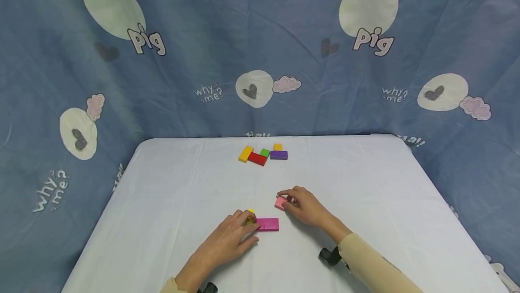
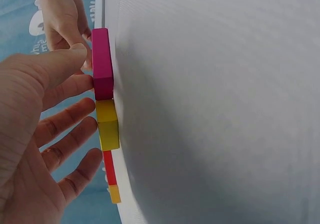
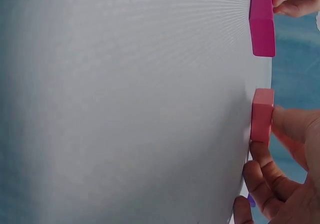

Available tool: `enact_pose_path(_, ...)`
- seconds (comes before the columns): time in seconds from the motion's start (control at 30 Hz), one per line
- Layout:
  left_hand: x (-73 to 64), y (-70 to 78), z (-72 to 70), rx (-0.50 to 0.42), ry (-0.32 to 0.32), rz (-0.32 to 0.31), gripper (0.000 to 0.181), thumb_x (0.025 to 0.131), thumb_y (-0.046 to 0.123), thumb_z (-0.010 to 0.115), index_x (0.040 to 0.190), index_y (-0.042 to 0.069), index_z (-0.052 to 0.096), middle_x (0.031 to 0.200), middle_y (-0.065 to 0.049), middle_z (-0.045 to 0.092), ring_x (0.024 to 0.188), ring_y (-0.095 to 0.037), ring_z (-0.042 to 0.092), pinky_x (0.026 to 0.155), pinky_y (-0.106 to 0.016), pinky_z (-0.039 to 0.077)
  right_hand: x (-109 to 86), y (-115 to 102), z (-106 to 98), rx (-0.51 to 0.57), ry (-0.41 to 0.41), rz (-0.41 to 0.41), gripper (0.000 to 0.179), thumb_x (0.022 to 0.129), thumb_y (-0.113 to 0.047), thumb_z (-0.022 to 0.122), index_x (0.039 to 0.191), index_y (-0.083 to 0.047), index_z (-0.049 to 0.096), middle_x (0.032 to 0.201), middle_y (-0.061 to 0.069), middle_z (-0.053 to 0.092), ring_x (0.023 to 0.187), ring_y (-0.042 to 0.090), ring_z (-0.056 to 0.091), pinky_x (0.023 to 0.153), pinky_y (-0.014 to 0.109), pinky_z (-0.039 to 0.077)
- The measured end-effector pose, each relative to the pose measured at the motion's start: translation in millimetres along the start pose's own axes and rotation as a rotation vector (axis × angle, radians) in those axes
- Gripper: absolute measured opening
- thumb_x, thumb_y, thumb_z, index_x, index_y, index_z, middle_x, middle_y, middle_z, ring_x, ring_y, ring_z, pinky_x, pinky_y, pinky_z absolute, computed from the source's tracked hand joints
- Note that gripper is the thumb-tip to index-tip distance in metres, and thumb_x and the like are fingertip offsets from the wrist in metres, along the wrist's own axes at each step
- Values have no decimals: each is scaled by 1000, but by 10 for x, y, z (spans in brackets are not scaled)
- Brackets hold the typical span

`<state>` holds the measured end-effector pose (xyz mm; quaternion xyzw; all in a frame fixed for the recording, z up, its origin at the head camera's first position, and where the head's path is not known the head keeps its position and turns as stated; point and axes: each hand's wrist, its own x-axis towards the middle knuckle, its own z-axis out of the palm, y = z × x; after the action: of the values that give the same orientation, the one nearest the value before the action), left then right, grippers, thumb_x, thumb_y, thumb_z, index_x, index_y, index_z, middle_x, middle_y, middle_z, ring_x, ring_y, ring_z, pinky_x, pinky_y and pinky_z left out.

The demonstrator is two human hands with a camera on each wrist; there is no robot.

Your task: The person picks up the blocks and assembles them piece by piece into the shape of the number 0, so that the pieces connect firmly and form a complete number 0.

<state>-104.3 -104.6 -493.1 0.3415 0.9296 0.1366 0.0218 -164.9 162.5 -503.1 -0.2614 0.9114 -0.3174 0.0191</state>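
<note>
My right hand pinches a small pink block between thumb and fingers, low over the white tabletop. Left of it and nearer to me lies a long magenta block. A yellow block sits end to end with the magenta one, mostly covered by fingers in the head view. My left hand is spread beside these two, its fingertips right at their sides and the thumb apart from them.
Farther back lies a loose group: a yellow-orange block, a red block, a green block, a purple block and a small orange block. A blue printed curtain hangs behind the white table.
</note>
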Motion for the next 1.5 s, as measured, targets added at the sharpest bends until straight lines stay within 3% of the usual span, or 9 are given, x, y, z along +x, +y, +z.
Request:
enact_pose_path(0.23,13,4,-3,-3,-13,-11,39,90,40,70,120,16,72,120,2,55,105,-14,50,84,-31,48,-37,-4,-11,7,-34,19,31,95,-18,65,126,-16,65,95,-6,57,84,13,51,74,33,46)
enact_pose_path(0.57,11,8,-16,-6,-21,-22,40,90,40,69,121,16,71,120,2,55,105,-14,50,85,-32,48,-102,-12,-20,25,-40,-43,28,94,-15,66,122,-14,67,92,-7,58,79,12,50,70,29,45)
enact_pose_path(0.93,4,8,-4,-19,15,0,38,90,38,70,119,14,72,118,1,56,104,-15,51,84,-32,48,-186,-16,-42,36,-67,-37,29,93,-16,67,122,-16,66,93,-9,58,82,10,51,73,29,46)
enact_pose_path(1.5,5,23,-17,-35,16,-8,38,90,37,71,119,14,72,119,0,57,105,-16,51,84,-33,48,-248,-13,-18,39,-53,-35,28,92,-17,67,120,-17,67,92,-11,58,86,12,51,78,39,37)
